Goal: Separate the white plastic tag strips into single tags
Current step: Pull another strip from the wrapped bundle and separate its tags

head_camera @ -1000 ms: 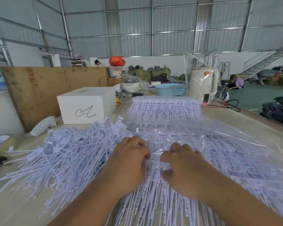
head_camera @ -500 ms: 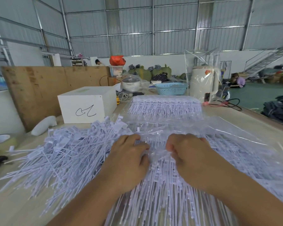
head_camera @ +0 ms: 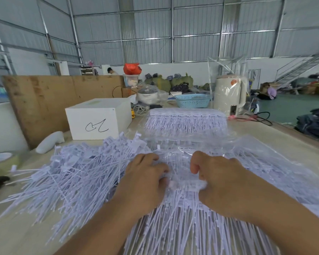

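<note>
White box (head_camera: 97, 123) beyond loose tags (head_camera: 68, 173); left hand (head_camera: 145, 183), right hand (head_camera: 221, 183) both gripping tag strip (head_camera: 184, 186). Bare bench (head_camera: 276, 134) right of far stack (head_camera: 186, 119).

Two hands are showing: the left hand (head_camera: 145, 183) and the right hand (head_camera: 223, 183). One white box (head_camera: 98, 120), one blue basket (head_camera: 192, 101), one cream kettle (head_camera: 228, 94), one lidded pot (head_camera: 148, 94) and one red bag (head_camera: 131, 69) are standing on the table (head_camera: 284, 133). The white tags are lying in three masses, too many for counting: a loose pile (head_camera: 72, 173), a far stack (head_camera: 186, 120) and the strips (head_camera: 188, 227) under the hands.
</note>
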### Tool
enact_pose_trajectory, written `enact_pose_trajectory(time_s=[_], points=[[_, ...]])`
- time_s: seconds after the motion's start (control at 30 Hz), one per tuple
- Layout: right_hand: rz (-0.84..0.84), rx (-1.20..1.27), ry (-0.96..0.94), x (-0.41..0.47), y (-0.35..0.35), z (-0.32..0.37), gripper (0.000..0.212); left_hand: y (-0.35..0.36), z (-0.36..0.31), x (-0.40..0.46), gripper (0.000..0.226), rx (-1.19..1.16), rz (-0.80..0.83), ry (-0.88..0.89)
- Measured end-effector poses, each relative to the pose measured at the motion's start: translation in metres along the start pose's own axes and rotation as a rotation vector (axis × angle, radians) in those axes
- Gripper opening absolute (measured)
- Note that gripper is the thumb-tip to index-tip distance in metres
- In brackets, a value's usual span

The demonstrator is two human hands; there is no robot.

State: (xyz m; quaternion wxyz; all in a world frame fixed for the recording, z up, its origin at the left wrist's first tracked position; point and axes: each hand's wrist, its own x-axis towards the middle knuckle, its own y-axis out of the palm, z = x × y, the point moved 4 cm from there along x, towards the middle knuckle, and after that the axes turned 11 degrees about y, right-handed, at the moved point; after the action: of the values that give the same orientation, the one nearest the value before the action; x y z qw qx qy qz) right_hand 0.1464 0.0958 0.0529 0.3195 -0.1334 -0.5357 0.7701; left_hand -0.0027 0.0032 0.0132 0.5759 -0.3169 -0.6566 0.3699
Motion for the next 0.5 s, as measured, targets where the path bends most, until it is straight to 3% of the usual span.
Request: enact_pose_trajectory(time_s=[0.17, 0.37, 0.5], points=[[-0.117, -0.042, -0.098, -0.002, -0.012, 0.005, 0.046, 0.001, 0.002, 0.004, 0.026, 0.12, -0.024, -0.043], [-0.12, 0.027, -0.23, -0.007, -0.023, 0.007, 0.053, -0.003, 0.007, 0.007, 0.015, 0.224, -0.106, -0.113], [-0.213, 0.278, -0.316, -0.012, -0.038, 0.007, 0.049, -0.004, 0.007, 0.007, 0.012, 0.193, -0.098, -0.117]])
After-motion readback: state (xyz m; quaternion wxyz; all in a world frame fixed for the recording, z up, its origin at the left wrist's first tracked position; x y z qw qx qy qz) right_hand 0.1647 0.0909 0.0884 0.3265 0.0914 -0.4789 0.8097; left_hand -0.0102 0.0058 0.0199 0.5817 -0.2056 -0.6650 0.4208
